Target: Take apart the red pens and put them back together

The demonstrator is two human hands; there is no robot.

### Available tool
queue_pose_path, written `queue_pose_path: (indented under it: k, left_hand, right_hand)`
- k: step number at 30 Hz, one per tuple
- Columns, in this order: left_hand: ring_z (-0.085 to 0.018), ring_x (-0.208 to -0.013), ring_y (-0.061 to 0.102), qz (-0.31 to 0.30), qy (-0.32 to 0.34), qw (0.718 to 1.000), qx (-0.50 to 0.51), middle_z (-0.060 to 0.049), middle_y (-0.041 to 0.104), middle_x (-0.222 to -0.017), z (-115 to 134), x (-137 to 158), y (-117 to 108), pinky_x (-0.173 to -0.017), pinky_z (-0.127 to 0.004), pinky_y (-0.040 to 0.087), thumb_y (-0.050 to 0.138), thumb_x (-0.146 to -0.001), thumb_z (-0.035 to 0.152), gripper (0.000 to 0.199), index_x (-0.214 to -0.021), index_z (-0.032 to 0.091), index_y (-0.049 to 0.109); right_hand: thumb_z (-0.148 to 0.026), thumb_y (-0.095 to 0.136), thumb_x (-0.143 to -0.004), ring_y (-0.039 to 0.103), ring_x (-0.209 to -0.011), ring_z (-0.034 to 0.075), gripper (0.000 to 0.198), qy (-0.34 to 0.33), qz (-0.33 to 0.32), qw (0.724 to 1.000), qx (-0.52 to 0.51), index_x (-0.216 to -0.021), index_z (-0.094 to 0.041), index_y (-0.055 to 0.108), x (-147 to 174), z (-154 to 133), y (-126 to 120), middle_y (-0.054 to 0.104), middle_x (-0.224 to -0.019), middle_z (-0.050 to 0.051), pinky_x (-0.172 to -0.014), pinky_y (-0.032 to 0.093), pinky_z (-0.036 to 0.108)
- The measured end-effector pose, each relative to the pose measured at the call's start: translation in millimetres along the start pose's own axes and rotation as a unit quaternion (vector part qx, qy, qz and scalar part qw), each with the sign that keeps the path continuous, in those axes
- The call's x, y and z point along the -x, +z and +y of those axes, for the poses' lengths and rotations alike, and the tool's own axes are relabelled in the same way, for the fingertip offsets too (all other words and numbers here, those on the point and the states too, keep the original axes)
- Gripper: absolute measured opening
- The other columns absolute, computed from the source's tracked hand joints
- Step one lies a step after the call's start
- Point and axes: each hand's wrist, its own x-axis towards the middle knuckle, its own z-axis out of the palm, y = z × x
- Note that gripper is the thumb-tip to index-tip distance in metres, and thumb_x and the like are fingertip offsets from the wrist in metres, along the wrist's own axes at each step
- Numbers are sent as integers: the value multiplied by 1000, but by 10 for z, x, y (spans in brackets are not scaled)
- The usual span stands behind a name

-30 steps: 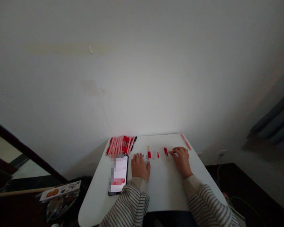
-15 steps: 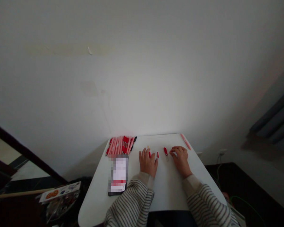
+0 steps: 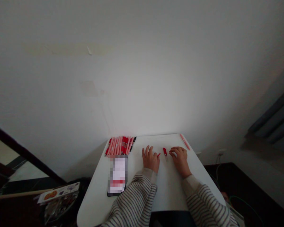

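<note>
My left hand [image 3: 151, 161] is low over the white table [image 3: 170, 189], palm down with its fingers spread. A small thin red piece [image 3: 158, 154] shows at the right edge of that hand, by the thumb; what lies under the palm is hidden. Between my hands lies a red pen part [image 3: 165, 151] with a clear, narrow lower end pointing towards me. To its right, my right hand [image 3: 180, 160] rests on the table with thumb and fingertips drawn together. Anything in that pinch is too small to make out.
A row of pink, red and black pens [image 3: 120, 145] lies at the table's back left. Below it is a phone [image 3: 119, 173], its screen blurred. A single pink pen [image 3: 185, 142] lies at the back right corner, close to the wall [image 3: 156, 78].
My left hand has shifted slightly right, with the red piece now turned at an angle beside it. My right hand and the red pen part have hardly moved.
</note>
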Motion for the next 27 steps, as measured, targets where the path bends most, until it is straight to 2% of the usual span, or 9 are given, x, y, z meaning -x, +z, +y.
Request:
queue_pose_path:
  k: [10,17,27]
  left_hand:
    - [-29,-123,45,-5,-22,998,52,-6,61,-118,-15,29,-133,-107,-66,23,59,-79,26,10,-78,23,68]
    - [-28,-120,47,16,-45,995,85,-5,62,-114,-42,40,-78,-107,-64,24,59,-78,26,8,-79,25,68]
    - [-28,-123,44,4,-33,994,101,-4,62,-116,-27,65,-177,-107,-67,17,57,-80,31,11,-80,27,68]
  right_hand:
    - [-32,51,-87,52,-98,23,17,-1,-16,1000,-24,-86,-23,66,0,-27,-49,66,-95,6,-86,35,40]
    - [-40,50,-88,52,-95,22,23,13,-5,998,-65,-87,-23,65,66,-200,-19,64,-94,7,-88,35,40]
    - [-41,49,-89,53,-94,21,25,4,-12,997,-73,-86,-22,66,101,-230,2,65,-93,7,-87,37,39]
